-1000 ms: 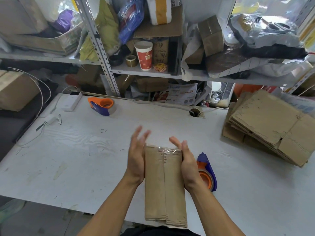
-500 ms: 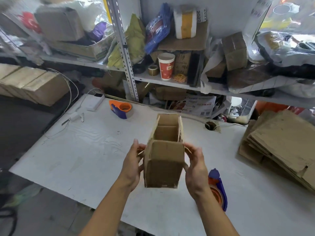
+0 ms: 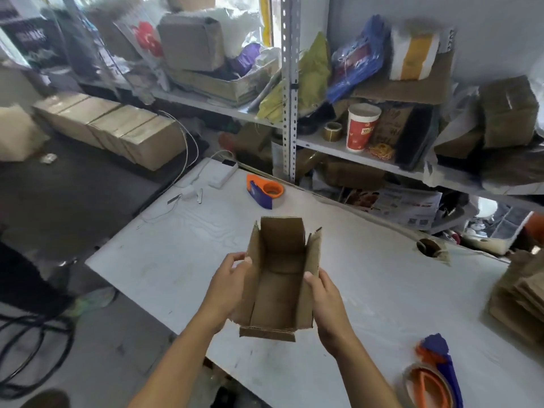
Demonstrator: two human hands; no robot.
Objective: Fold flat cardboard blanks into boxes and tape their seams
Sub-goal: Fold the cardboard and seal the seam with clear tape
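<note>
Left hand is gripping the left wall of the cardboard box, thumb curled over the wall's upper edge and the other fingers hidden behind the cardboard. Right hand is clasping the opposite wall, thumb hooked over the rim and fingers wrapping the outside. Between them, the box is being held in the air above the white table, its open end facing the camera, four flaps standing loose and the brown inside showing down to a closed bottom.

Going from the left, a row of finished brown boxes is lying on a dark surface beyond the table's edge, with thin white cables looping beside them. A white power bank is sitting at the table's far corner. Just past it, an orange and blue tape dispenser is resting near the back edge. Above and behind, a metal shelf is carrying clutter, among it a red and white paper cup and a small roll of tape. At the right edge a stack of flat cardboard blanks is lying on the table, and a second tape dispenser is showing in the lower right corner.
</note>
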